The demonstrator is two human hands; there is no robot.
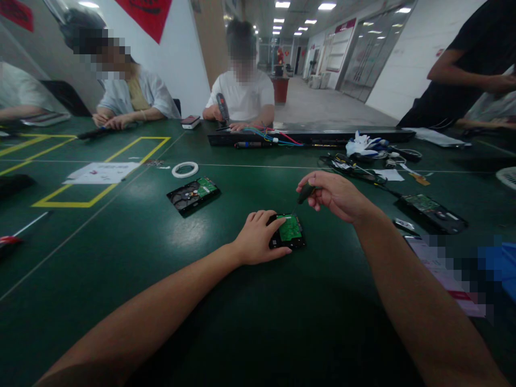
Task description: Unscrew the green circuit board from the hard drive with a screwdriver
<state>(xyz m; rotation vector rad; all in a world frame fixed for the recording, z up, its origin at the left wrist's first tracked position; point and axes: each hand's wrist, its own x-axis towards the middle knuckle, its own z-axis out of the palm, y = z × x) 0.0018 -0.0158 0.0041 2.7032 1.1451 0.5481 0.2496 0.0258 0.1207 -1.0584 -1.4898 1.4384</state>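
A hard drive (291, 229) lies on the green table with its green circuit board facing up. My left hand (260, 236) grips it from the left, thumb along the near edge and fingers over the top and far side, covering its left part. In my right hand (332, 194) is a screwdriver with a dark handle (307, 192), pinched in the fingers. Its thin shaft points down at the far right edge of the drive's board; whether the tip touches a screw is too small to tell.
A second hard drive (193, 195) and a white tape roll (185, 170) lie to the left. At the right are another drive (433, 210), cables (346, 165), gloves (365, 145) and a pink-white sheet (447, 274). Across the table, a person holds a power screwdriver (222, 106) behind a long black panel (322, 138).
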